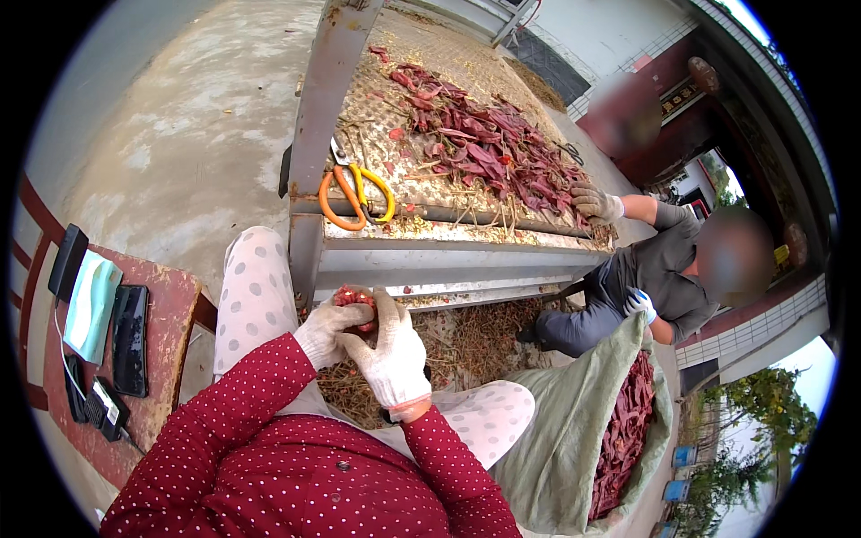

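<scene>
Between left hand (334, 328) and right hand (391, 355), their grip pinches a bumpy red clump (352, 296)

Outdoor yard beside building (587, 31): concrete ground (193, 117), tiled wall (762, 321), greenery (764, 423), sack (560, 426) of red pods (630, 417).

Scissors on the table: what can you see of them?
The scissors have one orange loop, one yellow loop, some dark parts and metal-looking blades pointing up the table. They lie at its near edge beside the metal post, loops reaching over that edge. Scraps lie around; nobody touches them. Whether the blades are open is too small to tell.
</scene>
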